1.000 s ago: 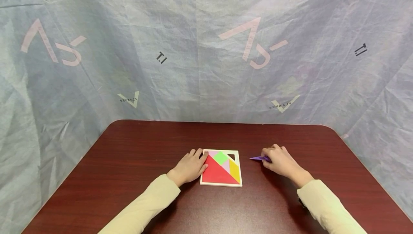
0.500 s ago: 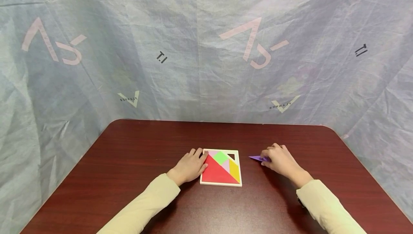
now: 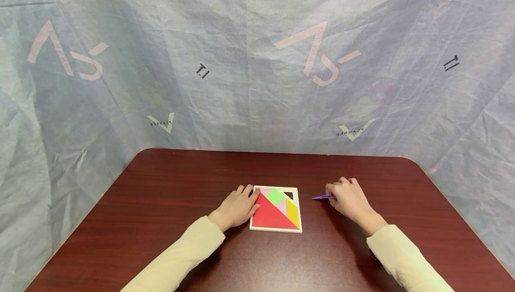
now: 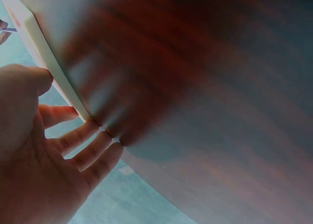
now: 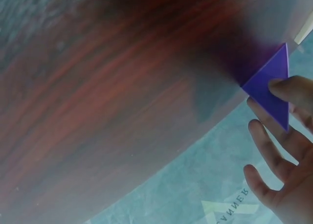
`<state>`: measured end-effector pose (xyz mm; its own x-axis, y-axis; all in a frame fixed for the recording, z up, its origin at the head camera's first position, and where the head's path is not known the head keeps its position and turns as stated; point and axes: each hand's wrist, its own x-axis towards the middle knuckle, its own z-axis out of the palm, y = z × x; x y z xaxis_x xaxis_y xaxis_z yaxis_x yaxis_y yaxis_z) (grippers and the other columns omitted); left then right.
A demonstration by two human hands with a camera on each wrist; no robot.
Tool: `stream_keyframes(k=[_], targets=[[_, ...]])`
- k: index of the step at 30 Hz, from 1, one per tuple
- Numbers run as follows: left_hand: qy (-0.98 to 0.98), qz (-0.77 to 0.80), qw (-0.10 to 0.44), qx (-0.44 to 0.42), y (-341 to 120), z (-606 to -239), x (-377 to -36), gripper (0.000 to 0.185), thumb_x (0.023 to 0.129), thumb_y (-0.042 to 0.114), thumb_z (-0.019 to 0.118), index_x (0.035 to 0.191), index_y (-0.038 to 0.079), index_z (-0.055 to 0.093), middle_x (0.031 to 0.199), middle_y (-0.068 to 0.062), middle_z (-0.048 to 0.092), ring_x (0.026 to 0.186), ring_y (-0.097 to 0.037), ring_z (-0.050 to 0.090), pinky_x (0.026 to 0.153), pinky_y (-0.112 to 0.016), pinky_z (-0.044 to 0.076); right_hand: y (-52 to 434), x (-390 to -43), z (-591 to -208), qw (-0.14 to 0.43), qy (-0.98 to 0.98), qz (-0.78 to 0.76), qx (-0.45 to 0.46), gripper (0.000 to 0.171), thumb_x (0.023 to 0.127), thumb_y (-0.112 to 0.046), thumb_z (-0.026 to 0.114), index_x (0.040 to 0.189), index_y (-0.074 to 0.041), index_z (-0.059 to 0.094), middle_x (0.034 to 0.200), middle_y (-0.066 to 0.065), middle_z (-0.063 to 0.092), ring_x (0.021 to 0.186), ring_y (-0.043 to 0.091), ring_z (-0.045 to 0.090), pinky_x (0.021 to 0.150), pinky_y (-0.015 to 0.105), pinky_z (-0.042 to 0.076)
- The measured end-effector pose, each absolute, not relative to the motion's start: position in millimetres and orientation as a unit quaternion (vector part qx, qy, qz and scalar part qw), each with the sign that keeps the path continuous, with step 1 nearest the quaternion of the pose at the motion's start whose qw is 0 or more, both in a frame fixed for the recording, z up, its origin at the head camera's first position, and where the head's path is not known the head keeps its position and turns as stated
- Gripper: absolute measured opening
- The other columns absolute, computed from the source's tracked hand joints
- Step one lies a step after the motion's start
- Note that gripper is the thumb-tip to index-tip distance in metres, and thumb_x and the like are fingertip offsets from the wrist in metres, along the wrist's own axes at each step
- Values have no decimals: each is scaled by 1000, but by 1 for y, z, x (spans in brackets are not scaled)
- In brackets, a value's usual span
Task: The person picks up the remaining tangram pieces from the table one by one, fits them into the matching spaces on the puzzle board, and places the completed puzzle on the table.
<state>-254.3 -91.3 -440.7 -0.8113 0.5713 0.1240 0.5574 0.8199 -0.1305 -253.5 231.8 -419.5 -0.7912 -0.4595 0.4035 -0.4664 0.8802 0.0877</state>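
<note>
purple triangle (image 3: pixel 322 197) pinched in right hand (image 3: pixel 349 199), just right of puzzle tray (image 3: pixel 276 230) | left hand (image 3: pixel 238 206) relaxed, touching tray's left edge

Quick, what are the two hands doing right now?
Left hand: open, fingers resting against the left edge of the white square puzzle tray.
Right hand: pinching a flat purple triangle piece, lifted off the dark red wooden table.
</note>
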Motion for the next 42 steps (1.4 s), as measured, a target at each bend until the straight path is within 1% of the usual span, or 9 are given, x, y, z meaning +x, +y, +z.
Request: stream_keyframes(k=[7, 12, 18, 24, 29, 34, 42], targets=[[-951, 46, 77, -296, -91, -441, -255, 46, 95, 36, 44, 132, 10, 48, 125, -12, 46, 106, -27, 47, 86, -38, 45, 231, -256, -420, 234, -946, 3, 226, 21, 66, -5, 72, 66, -19, 57, 66, -6, 61, 75, 20, 52, 76, 47, 38], [-951, 49, 79, -296, -92, -441, -254, 46, 95, 36, 45, 132, 10, 48, 124, -12, 46, 105, -27, 47, 85, -38, 46, 230, -256, -420, 253, -942, 7, 219, 20, 68, -5, 72, 66, -19, 58, 66, -5, 59, 74, 20, 52, 77, 47, 38], [-951, 50, 81, -295, -92, -442, -254, 46, 95, 37, 44, 132, 10, 48, 124, -12, 47, 105, -27, 48, 85, -37, 46, 225, -258, -419, 283, -932, 17, 225, 18, 65, -5, 74, 68, -16, 59, 69, -3, 60, 73, 21, 51, 77, 47, 38], [-950, 48, 85, -296, -92, -442, -254, 46, 94, 36, 45, 131, 10, 49, 123, -12, 47, 104, -27, 48, 84, -37, 46, 219, -259, -420, 296, -926, 16, 232, 22, 63, -6, 73, 67, -15, 54, 64, -3, 56, 70, 21, 50, 76, 46, 38], [-950, 47, 87, -296, -92, -443, -254, 46, 94, 36, 46, 131, 10, 49, 123, -12, 47, 104, -27, 48, 84, -37, 46, 213, -259, -419, 293, -927, 22, 233, 24, 65, -6, 72, 67, -15, 50, 61, -4, 54, 70, 21, 50, 76, 46, 39], [-950, 47, 86, -296, -92, -442, -254, 45, 94, 36, 46, 131, 10, 49, 123, -12, 47, 104, -26, 48, 84, -37, 46, 206, -259, -419, 289, -928, 27, 234, 22, 65, -6, 71, 69, -14, 51, 62, -4, 55, 69, 21, 50, 74, 43, 39], [-950, 46, 88, -296, -92, -441, -253, 45, 94, 36, 46, 130, 10, 50, 122, -11, 47, 104, -26, 48, 84, -37, 46, 196, -260, -422, 300, -922, 24, 244, 22, 66, -6, 71, 69, -14, 51, 62, -3, 53, 67, 20, 48, 67, 38, 39]])
